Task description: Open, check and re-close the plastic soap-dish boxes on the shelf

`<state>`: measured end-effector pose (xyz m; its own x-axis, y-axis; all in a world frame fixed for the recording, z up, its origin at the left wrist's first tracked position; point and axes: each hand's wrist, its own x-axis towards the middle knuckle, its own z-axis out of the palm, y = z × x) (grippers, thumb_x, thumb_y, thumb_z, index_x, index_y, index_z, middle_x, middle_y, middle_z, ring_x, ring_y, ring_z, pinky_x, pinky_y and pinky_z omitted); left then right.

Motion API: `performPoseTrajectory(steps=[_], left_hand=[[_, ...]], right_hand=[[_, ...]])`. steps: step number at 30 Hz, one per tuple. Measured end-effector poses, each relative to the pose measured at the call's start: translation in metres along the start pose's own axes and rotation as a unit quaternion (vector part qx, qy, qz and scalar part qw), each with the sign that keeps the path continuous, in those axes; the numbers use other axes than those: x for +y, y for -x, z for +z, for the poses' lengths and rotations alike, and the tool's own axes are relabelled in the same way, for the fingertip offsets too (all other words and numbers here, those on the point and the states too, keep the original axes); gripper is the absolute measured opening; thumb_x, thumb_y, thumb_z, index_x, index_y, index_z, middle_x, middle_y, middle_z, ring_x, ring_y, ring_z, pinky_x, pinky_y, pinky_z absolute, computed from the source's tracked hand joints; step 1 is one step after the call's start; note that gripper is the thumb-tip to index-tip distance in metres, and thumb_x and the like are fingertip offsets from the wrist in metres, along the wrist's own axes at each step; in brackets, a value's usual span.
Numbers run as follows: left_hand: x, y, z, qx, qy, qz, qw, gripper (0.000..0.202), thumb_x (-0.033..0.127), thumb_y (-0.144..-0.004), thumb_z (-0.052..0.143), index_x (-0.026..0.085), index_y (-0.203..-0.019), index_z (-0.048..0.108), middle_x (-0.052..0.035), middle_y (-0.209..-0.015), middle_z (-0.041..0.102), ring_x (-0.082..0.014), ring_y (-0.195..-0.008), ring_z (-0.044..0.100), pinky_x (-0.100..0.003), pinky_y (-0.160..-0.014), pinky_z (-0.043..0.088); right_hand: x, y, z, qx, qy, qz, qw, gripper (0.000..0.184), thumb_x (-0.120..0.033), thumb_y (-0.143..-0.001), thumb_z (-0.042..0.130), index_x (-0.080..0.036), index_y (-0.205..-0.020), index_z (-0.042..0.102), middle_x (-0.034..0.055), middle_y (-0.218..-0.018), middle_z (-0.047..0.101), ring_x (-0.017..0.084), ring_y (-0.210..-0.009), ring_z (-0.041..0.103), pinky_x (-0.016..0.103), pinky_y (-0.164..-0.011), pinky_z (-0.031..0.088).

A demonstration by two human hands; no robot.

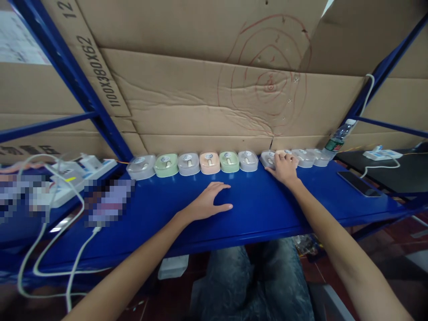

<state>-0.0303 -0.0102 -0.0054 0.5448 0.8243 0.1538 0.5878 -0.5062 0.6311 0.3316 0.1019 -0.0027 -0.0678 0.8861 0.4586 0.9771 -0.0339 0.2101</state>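
at the far left we saw a white power strip (100, 167) with plugs in it, and a white cable (68, 290) that ran up to a phone (110, 203) with a pixelated screen. next, on the blue tabletop (247, 209), stood the row of clear-lidded boxes, its long axis running left to right along the cardboard wall (187, 102). we counted, in order, a grey box (135, 169), a green box (162, 168), a second grey box (184, 168), a peach box (205, 167), a second green box (226, 167) and a third grey box (248, 166). all six lay lids up, with round stickers toward the wall and white tabs nearer us; their rounded squarish outlines gave no clear long axis.

our left hand (205, 205) hovered in front of these, holding nothing, fingers pointing right and thumb apart. past a gap, our right hand (285, 169) rested spread over a fourth grey box (266, 157) and a second peach box (294, 158), fingers pointing toward the wall; we could not tell whether it grasped either. further right stood two more grey boxes (304, 158), a plastic bottle (336, 140) and a dark phone (358, 183), its long axis slanting down rightward.
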Motion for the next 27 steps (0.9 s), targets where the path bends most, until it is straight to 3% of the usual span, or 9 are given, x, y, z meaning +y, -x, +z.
performPoseTrajectory(steps=[6, 10, 13, 17, 21, 24, 27], left_hand=[[0.001, 0.000, -0.002, -0.009, -0.001, -0.006, 1.000, 0.069, 0.062, -0.093, 0.071, 0.030, -0.152, 0.055, -0.0102, -0.160, 0.049, -0.0338, -0.152, 0.043, -0.054, -0.128, 0.035], [0.000, -0.001, -0.001, -0.005, -0.005, 0.001, 1.000, 0.068, 0.061, -0.094, 0.071, 0.029, -0.152, 0.056, -0.0109, -0.158, 0.050, -0.0343, -0.151, 0.044, -0.055, -0.127, 0.035], [-0.002, -0.002, 0.000, -0.001, -0.011, 0.013, 1.000, 0.068, 0.061, -0.094, 0.070, 0.028, -0.151, 0.057, -0.0112, -0.156, 0.053, -0.0334, -0.151, 0.045, -0.054, -0.127, 0.035], [-0.003, -0.003, -0.001, 0.005, -0.018, 0.015, 1.000, 0.064, 0.061, -0.095, 0.069, 0.029, -0.149, 0.058, -0.0103, -0.156, 0.054, -0.0335, -0.150, 0.046, -0.054, -0.126, 0.037], [-0.001, -0.003, -0.002, 0.008, -0.029, 0.018, 0.999, 0.061, 0.058, -0.096, 0.068, 0.028, -0.147, 0.058, -0.0101, -0.155, 0.056, -0.0320, -0.149, 0.047, -0.052, -0.126, 0.037], [-0.001, -0.004, -0.002, 0.019, -0.038, 0.023, 0.999, 0.058, 0.058, -0.096, 0.067, 0.027, -0.146, 0.059, -0.0088, -0.153, 0.059, -0.0317, -0.147, 0.051, -0.050, -0.125, 0.038], [0.000, -0.004, -0.002, 0.031, -0.046, 0.022, 0.998, 0.060, 0.059, -0.096, 0.067, 0.028, -0.146, 0.058, -0.0078, -0.152, 0.060, -0.0328, -0.144, 0.054, -0.051, -0.124, 0.040]], right_hand=[[-0.010, -0.020, 0.009, -0.004, -0.013, 0.013, 1.000, 0.063, -0.060, -0.101, 0.052, -0.007, -0.135, 0.060, 0.0296, -0.141, 0.060, 0.049, -0.132, 0.048, 0.062, -0.108, 0.034], [-0.013, -0.015, 0.005, 0.037, -0.050, 0.007, 0.998, 0.073, -0.059, -0.100, 0.051, -0.007, -0.150, 0.052, 0.0298, -0.152, 0.054, 0.051, -0.139, 0.045, 0.067, -0.115, 0.029], [-0.028, -0.001, -0.001, 0.076, -0.098, -0.072, 0.990, 0.076, -0.055, -0.103, 0.041, -0.007, -0.162, 0.037, 0.0255, -0.165, 0.042, 0.048, -0.151, 0.035, 0.065, -0.124, 0.024], [-0.053, 0.019, -0.008, 0.031, -0.145, -0.199, 0.969, 0.073, -0.050, -0.105, 0.040, -0.011, -0.166, 0.032, 0.0201, -0.173, 0.033, 0.042, -0.161, 0.025, 0.059, -0.128, 0.025], [-0.060, 0.039, -0.024, 0.026, -0.158, -0.185, 0.969, 0.063, -0.046, -0.104, 0.049, -0.004, -0.152, 0.047, 0.0269, -0.158, 0.050, 0.042, -0.150, 0.042, 0.055, -0.123, 0.038], [-0.056, 0.068, -0.043, 0.055, -0.160, -0.151, 0.974, 0.046, -0.049, -0.102, 0.057, -0.012, -0.130, 0.059, 0.0244, -0.133, 0.062, 0.043, -0.130, 0.054, 0.057, -0.109, 0.051], [-0.053, 0.105, -0.063, 0.073, -0.195, -0.116, 0.971, 0.038, -0.049, -0.098, 0.065, -0.016, -0.116, 0.059, 0.0215, -0.120, 0.060, 0.042, -0.117, 0.057, 0.056, -0.096, 0.058]])
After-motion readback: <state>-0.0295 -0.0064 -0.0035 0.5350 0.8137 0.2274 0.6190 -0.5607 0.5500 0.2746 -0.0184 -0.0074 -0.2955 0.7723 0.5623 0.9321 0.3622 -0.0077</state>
